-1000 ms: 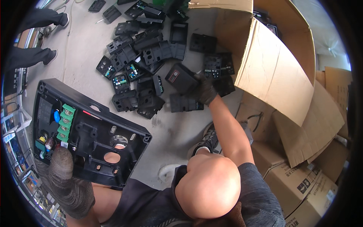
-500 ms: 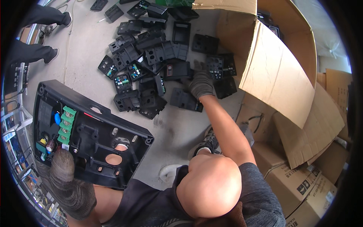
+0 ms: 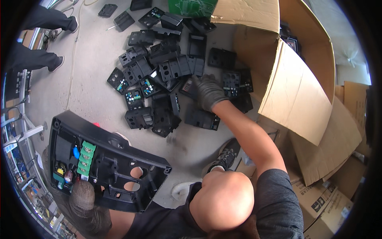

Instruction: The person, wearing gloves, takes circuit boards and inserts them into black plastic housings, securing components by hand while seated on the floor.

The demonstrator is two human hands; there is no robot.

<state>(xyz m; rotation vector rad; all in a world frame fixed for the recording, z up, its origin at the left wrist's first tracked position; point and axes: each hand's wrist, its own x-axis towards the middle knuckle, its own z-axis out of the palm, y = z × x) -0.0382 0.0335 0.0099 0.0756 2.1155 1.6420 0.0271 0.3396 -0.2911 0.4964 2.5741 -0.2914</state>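
My left hand (image 3: pixel 88 207), in a dark knit glove, grips a black plastic housing (image 3: pixel 115 159) by its lower left edge, thumb over the rim. Inside that housing sit a green terminal block (image 3: pixel 86 158), a blue disc-shaped component (image 3: pixel 76 151) and other small electronic parts, beside a black frame with round holes. My right hand (image 3: pixel 209 94), gloved too, reaches to the floor and closes on a smaller black case (image 3: pixel 188 88) with a label on top. The hand hides part of that case. Around it lies a pile of similar black housings (image 3: pixel 175 68), some showing circuit boards.
At the right a large open cardboard box (image 3: pixel 296 93) has a flap hanging near my right arm. More cartons (image 3: pixel 318 203) stand below it. A green sheet or bag (image 3: pixel 191 7) lies at the top. Another person's legs (image 3: pixel 43 59) are at upper left, beside shelving (image 3: pixel 24 135).
The labelled case under my right hand has turned and tilted, and the hand's fingers have drawn in over it. The large housing in my left hand sits lower and farther right in view.
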